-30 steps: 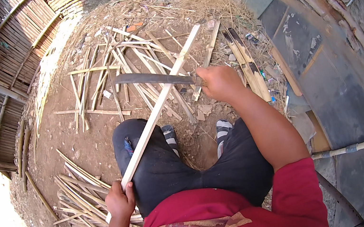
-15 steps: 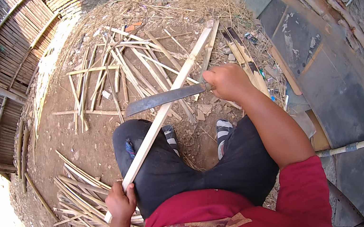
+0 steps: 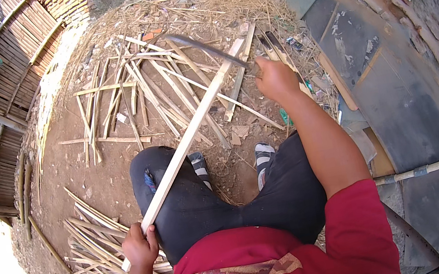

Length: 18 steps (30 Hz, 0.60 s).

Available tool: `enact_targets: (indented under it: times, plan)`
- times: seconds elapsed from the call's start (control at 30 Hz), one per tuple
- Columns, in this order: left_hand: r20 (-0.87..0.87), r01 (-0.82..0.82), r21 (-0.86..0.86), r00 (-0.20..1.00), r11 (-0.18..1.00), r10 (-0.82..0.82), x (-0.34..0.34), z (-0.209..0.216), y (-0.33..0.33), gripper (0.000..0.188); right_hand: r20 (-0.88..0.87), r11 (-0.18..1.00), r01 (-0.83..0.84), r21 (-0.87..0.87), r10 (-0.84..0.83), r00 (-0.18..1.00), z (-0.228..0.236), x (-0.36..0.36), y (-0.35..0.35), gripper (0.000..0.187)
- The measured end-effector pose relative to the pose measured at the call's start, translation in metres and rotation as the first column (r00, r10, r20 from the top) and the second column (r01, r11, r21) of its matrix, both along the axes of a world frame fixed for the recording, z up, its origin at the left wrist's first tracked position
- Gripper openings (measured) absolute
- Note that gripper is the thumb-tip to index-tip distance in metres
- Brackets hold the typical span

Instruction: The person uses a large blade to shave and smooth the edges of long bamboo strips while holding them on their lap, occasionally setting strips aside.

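In the head view, the left hand [image 3: 140, 246] grips a split bamboo strip [image 3: 190, 136] near its low end; the strip runs over the left leg [image 3: 188, 197]. The right hand [image 3: 277, 78] holds a machete [image 3: 204, 48] across the far end. If the strip twists, the blade could slip and cut the leg.

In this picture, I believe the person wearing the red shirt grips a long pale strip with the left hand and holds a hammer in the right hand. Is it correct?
Not quite: the right hand holds a long-bladed knife, not a hammer, as the head view shows. The left hand does grip the long pale strip.
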<state>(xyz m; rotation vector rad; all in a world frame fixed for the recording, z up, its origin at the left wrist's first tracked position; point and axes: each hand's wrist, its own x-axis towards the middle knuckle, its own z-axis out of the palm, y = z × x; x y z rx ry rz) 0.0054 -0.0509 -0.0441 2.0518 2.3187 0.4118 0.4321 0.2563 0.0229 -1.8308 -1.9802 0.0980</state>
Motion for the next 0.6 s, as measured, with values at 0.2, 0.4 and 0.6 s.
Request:
enact_targets:
  times: [0.2,0.4,0.6]
  plan:
    - [0.017,0.021,0.031,1.0,0.999,-0.021,0.003,0.009,-0.004,0.035,-0.136,0.987,0.161,-0.009,-0.161,0.978,-0.012,0.035,0.009,0.027]
    - [0.254,-0.092,-0.15,0.959,0.984,0.128,0.012,0.019,-0.007,0.041,0.123,0.883,-0.435,0.177,0.419,0.9,0.008,-0.002,-0.024,0.018]
    - [0.457,-0.038,-0.536,0.827,0.843,0.328,-0.006,0.043,0.006,0.046,0.158,0.856,-0.507,0.102,0.489,0.858,0.004,-0.013,-0.027,0.024]
